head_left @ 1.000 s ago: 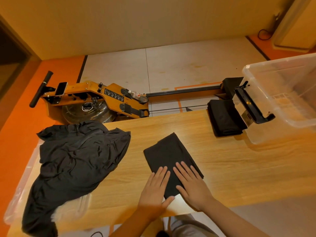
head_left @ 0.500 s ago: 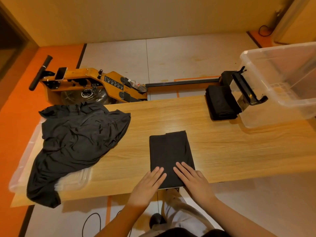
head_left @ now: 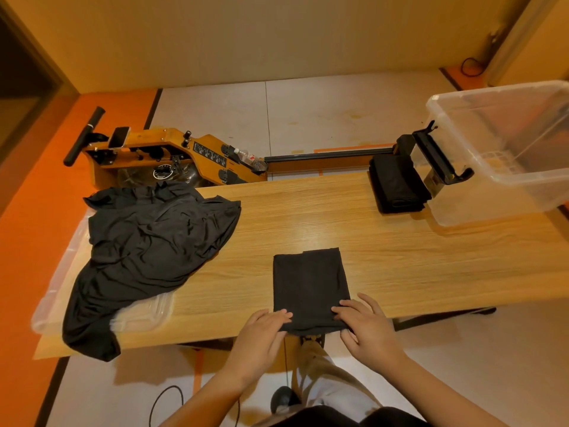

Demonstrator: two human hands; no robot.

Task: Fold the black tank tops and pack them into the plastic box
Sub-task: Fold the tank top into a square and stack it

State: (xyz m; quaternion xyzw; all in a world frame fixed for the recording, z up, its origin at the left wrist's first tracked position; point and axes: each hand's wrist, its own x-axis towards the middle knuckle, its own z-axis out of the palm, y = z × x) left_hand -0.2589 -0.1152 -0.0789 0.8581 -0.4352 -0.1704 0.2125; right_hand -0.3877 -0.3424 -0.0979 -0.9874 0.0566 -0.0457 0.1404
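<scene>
A folded black tank top [head_left: 309, 285] lies as a neat rectangle at the near edge of the wooden table [head_left: 400, 251]. My left hand [head_left: 261, 337] grips its near left corner and my right hand [head_left: 366, 328] grips its near right corner, thumbs under the edge. A heap of unfolded black tank tops [head_left: 144, 241] lies on the table's left end. Another folded black stack [head_left: 397, 183] rests at the far right, beside the clear plastic box [head_left: 505, 180], which looks empty.
A clear plastic lid [head_left: 141, 312] sits under the heap at the left. Behind the table stands an orange rowing machine [head_left: 172, 155] on the floor. A black clamp-like part [head_left: 440, 158] stands between the folded stack and the box.
The folded tank top was turned square to the table edge. My hands slid from pressing flat on it to gripping its two near corners. The camera has drawn back.
</scene>
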